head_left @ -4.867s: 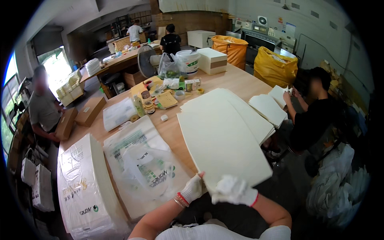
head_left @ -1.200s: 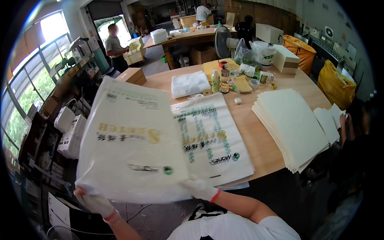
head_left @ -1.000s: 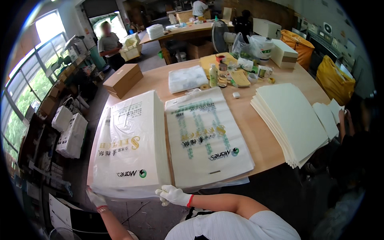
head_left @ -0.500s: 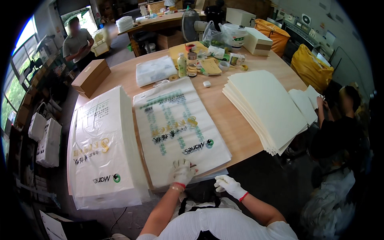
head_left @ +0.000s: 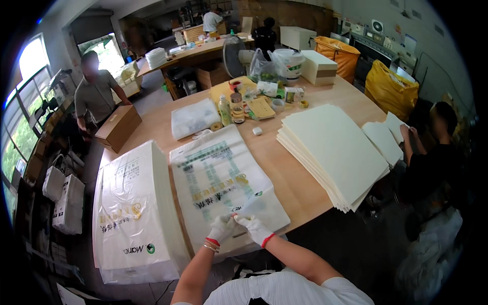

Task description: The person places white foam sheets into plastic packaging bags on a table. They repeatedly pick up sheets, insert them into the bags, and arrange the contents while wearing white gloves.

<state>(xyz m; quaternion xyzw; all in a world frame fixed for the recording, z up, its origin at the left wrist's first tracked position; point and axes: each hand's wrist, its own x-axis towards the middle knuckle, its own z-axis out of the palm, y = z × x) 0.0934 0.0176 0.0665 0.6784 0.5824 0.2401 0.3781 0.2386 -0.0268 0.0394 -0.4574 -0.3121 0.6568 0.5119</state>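
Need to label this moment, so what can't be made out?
Head: whether the left hand and right hand pinch or only press the printed plastic bag; white gloves cover the contact.
Head: the inside of the brown cardboard box; its closed top hides it.
Head: the green contents of the plastic carrier bag; small, behind hazy film.
Head: the sheet count in the paper stack; edges too fine.

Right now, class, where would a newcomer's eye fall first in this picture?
Probably on the orange bag and yellow bag, beyond the far right of the table. Nearer, a fanned stack of cream sheets covers its right side. At the near edge, the white-gloved left hand and right hand meet over printed plastic packaging.
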